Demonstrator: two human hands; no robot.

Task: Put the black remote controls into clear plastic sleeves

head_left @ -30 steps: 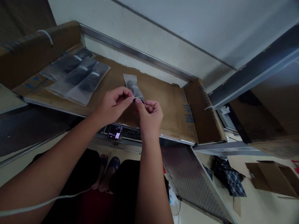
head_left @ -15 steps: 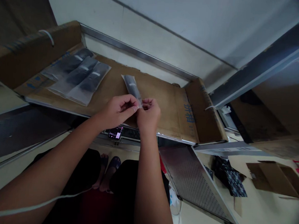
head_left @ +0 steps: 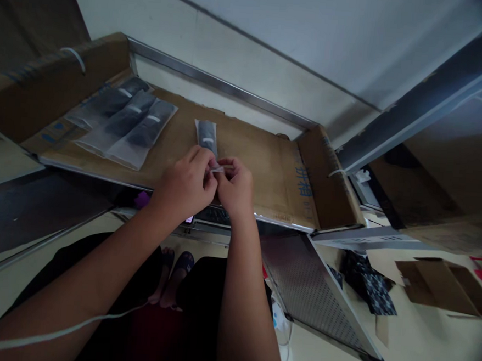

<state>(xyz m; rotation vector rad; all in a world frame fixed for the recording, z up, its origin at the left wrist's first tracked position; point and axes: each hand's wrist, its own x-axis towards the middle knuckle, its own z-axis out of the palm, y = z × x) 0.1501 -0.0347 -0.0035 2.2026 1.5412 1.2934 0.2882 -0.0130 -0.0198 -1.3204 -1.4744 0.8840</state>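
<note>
A frosted plastic bag (head_left: 207, 134) with a dark item and a small white label inside lies on the cardboard-lined shelf (head_left: 259, 154). Its near end is pinched between the fingers of my left hand (head_left: 191, 178) and my right hand (head_left: 235, 185), which meet over the shelf's front part. My fingers cover much of that end. Farther left, several similar frosted bags (head_left: 133, 126) with dark contents and white labels lie side by side, partly overlapping.
Cardboard walls (head_left: 327, 175) stand at both ends of the shelf. Below its front edge, a perforated metal panel (head_left: 319, 290) juts out to the right. An opened cardboard box (head_left: 440, 285) and a dark patterned bag (head_left: 368, 283) are on the floor. A white cable (head_left: 61, 330) crosses my left forearm.
My left hand has turned, its back now more upward, and shifted slightly with the bag's near end. The bag lies straighter. The phone below is now mostly covered by my arm.
</note>
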